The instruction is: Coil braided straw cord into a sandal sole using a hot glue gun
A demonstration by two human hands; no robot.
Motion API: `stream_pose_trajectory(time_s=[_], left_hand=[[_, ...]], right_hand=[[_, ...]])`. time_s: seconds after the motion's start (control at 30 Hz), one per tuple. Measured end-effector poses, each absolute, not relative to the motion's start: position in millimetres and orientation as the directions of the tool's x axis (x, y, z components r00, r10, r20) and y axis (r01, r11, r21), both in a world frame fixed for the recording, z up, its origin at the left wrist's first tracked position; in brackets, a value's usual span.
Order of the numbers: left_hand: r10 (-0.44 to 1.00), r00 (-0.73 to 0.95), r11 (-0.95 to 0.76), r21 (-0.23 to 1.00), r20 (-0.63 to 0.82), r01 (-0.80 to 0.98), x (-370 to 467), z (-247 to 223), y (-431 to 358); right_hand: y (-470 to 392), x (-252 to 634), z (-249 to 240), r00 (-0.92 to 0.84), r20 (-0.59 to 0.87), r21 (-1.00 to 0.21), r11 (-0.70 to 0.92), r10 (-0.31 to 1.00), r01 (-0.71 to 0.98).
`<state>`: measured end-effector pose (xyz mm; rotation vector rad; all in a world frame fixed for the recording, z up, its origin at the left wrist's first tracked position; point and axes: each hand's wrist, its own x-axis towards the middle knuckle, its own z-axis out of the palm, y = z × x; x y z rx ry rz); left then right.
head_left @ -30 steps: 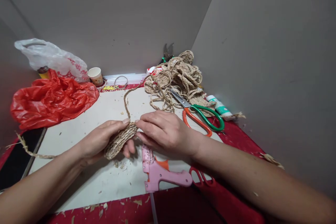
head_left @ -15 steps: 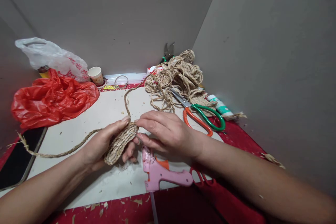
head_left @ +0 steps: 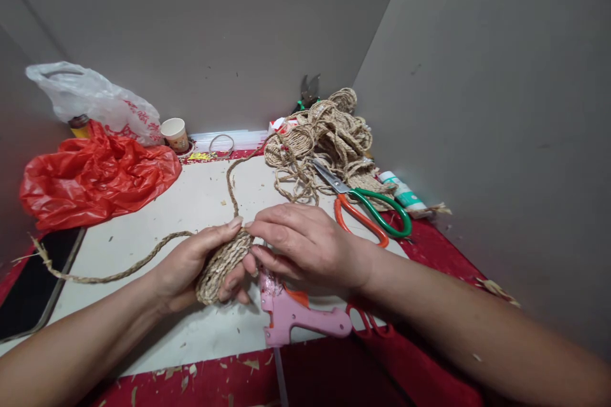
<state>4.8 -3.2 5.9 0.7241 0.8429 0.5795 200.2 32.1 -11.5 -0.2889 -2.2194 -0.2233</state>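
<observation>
"Left hand (head_left: 191, 262): clamped or loose?"

"Clamped round the coiled braid (head_left: 224, 267), over the white board (head_left: 191, 337); the right hand (head_left: 310, 245) presses bunched fingers to the coil's upper end."

"How does the coil look?"

"Tan, oval, in snug layers."

"And room?"

"Some, leftward toward the red bag (head_left: 100, 178), crossed by a braid tail (head_left: 109, 279). Rightward it's tight: the pink glue gun (head_left: 305, 321) sits just beside, near the board's front edge, with scissors (head_left: 341, 187) beyond."

The left hand (head_left: 188, 264) is gripping a coiled rope piece (head_left: 223, 267); the right hand (head_left: 310, 245) is touching its upper end. A pink glue gun (head_left: 305, 320) is lying nearby; scissors (head_left: 342, 188) are resting against the rope pile (head_left: 331, 130).
</observation>
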Motion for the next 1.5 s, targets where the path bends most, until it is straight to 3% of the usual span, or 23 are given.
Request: stream_pose_trajectory(time_s=[0.27, 0.57, 0.7, 0.8, 1.07, 1.5], left_hand=[[0.65, 0.629, 0.649, 0.742, -0.427, -0.167, 4, 5, -3], [0.71, 0.557, 0.56, 0.825, -0.431, -0.074, 1, 4, -1], [0.836, 0.476, 0.314, 0.949, -0.271, -0.011, -2, 11, 0], [0.908, 0.372, 0.21, 0.978, -0.191, -0.01, -1, 13, -2], [0.968, 0.213, 0.14, 0.99, -0.133, -0.021, 0, 4, -4], [0.996, 0.043, 0.084, 0.983, -0.078, -0.162, -2, 9, 0]], right_hand=[[32, 201, -7, -0.594, 0.794, 0.047, 0.962, 0.128, 0.269], [32, 200, -11, -0.612, 0.775, 0.043, 0.951, 0.161, 0.306], [34, 200, -10, -0.642, 0.745, 0.039, 0.948, 0.182, 0.315], [34, 200, -9, -0.645, 0.735, 0.002, 0.95, 0.211, 0.313], [32, 199, -9, -0.562, 0.769, -0.159, 0.943, 0.304, 0.292], [35, 200, -10, -0.555, 0.71, -0.194, 0.878, 0.433, 0.437]])
